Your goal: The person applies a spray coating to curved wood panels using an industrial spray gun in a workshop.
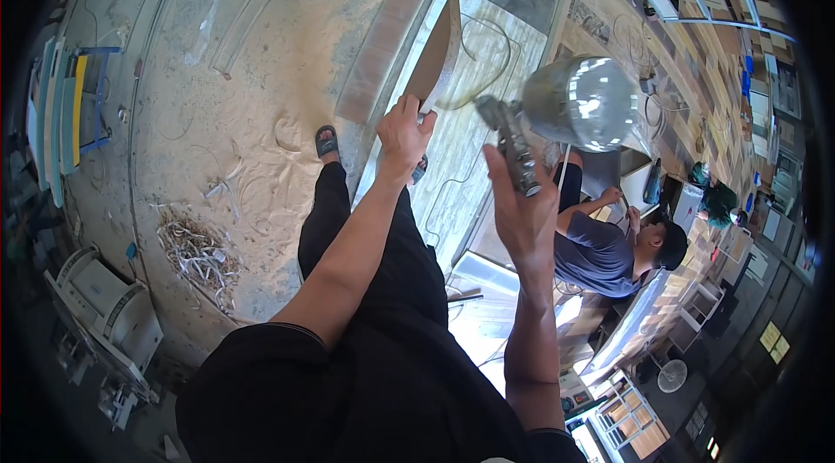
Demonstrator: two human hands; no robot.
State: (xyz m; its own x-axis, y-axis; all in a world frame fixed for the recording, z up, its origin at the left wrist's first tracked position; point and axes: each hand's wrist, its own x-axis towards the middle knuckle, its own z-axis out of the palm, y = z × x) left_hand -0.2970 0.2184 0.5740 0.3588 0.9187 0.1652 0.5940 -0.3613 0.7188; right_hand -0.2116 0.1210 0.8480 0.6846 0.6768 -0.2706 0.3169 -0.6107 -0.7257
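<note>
My left hand (403,134) is closed round the lower end of a curved, brown wooden piece (437,56) with a pale edge. The piece points up and away, tapering where I grip it. In my right hand (527,218) is a spray gun (515,143), its metal body slightly blurred. A large, shiny metal cup (584,104) is at the gun's far right side. The gun and the wooden piece are apart. Parts of my right fingers are hidden behind the gun.
A pale, streaked board (457,193) lies below my hands, beside a brown panel (383,50). Another person (604,246) sits low at the right, hands raised. A hose (496,85) curls over the board. Sawdust and a pile of shavings (198,256) cover floor at left.
</note>
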